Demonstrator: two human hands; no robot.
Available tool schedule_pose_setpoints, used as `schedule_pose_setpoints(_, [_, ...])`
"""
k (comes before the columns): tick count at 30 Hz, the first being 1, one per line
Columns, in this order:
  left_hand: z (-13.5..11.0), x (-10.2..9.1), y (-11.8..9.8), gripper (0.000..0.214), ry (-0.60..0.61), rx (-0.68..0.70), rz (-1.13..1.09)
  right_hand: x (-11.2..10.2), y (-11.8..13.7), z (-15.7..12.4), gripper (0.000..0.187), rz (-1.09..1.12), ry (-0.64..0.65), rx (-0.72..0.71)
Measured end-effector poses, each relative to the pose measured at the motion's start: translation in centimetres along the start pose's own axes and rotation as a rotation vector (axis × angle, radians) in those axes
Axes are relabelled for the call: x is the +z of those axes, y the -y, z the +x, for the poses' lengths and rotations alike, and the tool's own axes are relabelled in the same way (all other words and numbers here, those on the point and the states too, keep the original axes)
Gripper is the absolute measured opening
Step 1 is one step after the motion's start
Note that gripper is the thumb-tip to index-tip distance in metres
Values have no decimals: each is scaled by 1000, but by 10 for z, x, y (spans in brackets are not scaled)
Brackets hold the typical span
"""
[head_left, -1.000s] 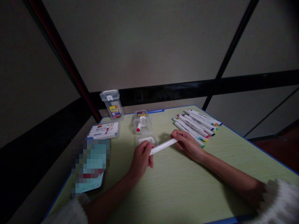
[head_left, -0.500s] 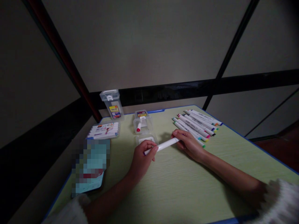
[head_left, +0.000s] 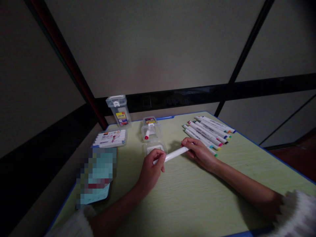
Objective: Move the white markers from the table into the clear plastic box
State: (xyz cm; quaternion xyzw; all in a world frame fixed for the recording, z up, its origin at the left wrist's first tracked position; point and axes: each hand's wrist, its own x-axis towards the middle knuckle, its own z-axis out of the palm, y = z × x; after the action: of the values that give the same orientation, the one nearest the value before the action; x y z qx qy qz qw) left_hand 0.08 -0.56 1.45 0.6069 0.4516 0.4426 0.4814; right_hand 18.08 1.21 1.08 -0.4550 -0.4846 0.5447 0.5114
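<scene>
A white marker [head_left: 174, 154] lies nearly level just above the green table [head_left: 187, 197], held at both ends. My left hand [head_left: 151, 169] pinches its left end with thumb and fingers. My right hand [head_left: 200, 152] grips its right end. Behind the right hand lies a row of several white markers [head_left: 208, 132] with coloured caps. Just behind the left hand sits an open clear plastic box [head_left: 151, 131] with one red-tipped marker [head_left: 147, 133] standing in it; the box's lid [head_left: 155, 147] lies flat in front of it.
A flat pack of markers [head_left: 110, 138] lies at the back left, with a tall clear closed case [head_left: 118, 111] behind it. A blurred teal object [head_left: 95, 174] sits at the table's left edge. Blue edging runs around the table; a wall with dark beams stands behind.
My left hand has shifted its hold on the marker's left end, the fingers moving from around the barrel to a pinch at the tip. The right hand stays put.
</scene>
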Motion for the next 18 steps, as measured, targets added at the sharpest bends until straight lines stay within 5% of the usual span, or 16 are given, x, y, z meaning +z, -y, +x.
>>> schedule_pose_setpoints(18, [-1,0,1,33,83,-81,-102,-3,-2,-2,21,-39,56,-91])
